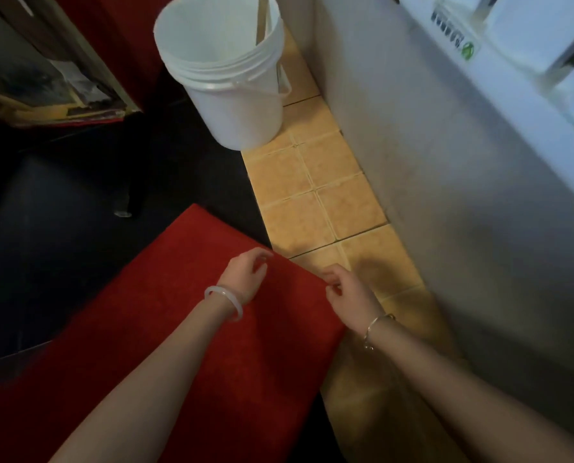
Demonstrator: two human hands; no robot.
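A red cloth-covered surface (165,329) fills the lower left, its right edge running along a strip of tan floor tiles. My left hand (245,274), with a pale bangle on the wrist, hovers over that edge, fingers loosely curled and holding nothing. My right hand (349,292), with a thin metal bracelet, sits just off the edge over the tiles, its thumb and fingertips pinched at the red cloth's border.
A white plastic bucket (232,95) with a wooden stick inside stands on the tan tile floor (315,195) ahead. A white appliance (462,145) walls off the right side. A dark floor and a dark frame with papers (55,78) lie to the left.
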